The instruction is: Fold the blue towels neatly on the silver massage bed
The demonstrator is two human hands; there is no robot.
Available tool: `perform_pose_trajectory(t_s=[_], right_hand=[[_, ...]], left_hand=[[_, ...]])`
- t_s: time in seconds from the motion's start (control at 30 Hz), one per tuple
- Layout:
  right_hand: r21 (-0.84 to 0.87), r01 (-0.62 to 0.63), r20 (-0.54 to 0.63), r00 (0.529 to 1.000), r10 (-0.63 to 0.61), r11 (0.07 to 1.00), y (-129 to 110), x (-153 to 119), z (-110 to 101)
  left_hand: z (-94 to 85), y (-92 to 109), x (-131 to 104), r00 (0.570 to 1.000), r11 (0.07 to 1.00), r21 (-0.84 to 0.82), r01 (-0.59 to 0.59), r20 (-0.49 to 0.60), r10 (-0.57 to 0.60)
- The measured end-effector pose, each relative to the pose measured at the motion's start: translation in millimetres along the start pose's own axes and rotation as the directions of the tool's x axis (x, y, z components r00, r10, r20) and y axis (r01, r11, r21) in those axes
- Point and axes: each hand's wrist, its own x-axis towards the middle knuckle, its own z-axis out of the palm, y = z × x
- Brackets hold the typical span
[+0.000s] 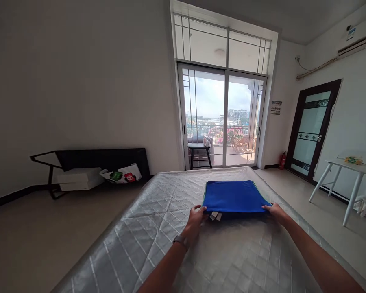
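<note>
A blue folded cloth (pixel 234 197) with a thin green edge lies on a grey quilted mattress (pixel 134 240). My left hand (pixel 197 219), with a dark band on the wrist, pinches the cloth's near left corner. At the near right corner, my right hand (pixel 275 212) grips the cloth between thumb and fingers. Small white tags (pixel 216 216) stick out from under the near edge, beside my left hand. The near edge appears slightly raised off the mattress.
Along the left wall stands a black frame (pixel 103 158) with white boxes (pixel 79 178) and a printed bag (pixel 123 174). A dark stool (pixel 200 147) is by the glass sliding door. To the right are a white table (pixel 354 166) and a red extinguisher (pixel 282 160).
</note>
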Motion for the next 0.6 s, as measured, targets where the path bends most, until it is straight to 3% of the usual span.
perform_pose_trajectory(t_s=[0.13, 0.37, 0.47, 0.6], right_hand=[[-0.037, -0.084, 0.016, 0.996, 0.084, 0.996, -2, -45, 3], [-0.104, -0.124, 0.132, 0.982, 0.137, 0.987, -13, -110, 36], [-0.131, -0.109, 0.182, 0.974, 0.132, 0.985, -17, -133, 47], [-0.08, -0.073, 0.253, 0.963, 0.091, 0.994, -23, -159, 51]], left_hand=[[-44.2, 5, -53, 0.999, 0.998, -0.042, 0.05, -0.019, -0.05], [-126.5, 6, -128, 0.992, 0.994, -0.055, 0.099, -0.077, -0.103], [-148.7, 10, -150, 0.99, 0.994, -0.056, 0.096, -0.102, -0.101], [-161.5, 18, -172, 0.99, 0.997, -0.05, 0.061, -0.128, -0.067]])
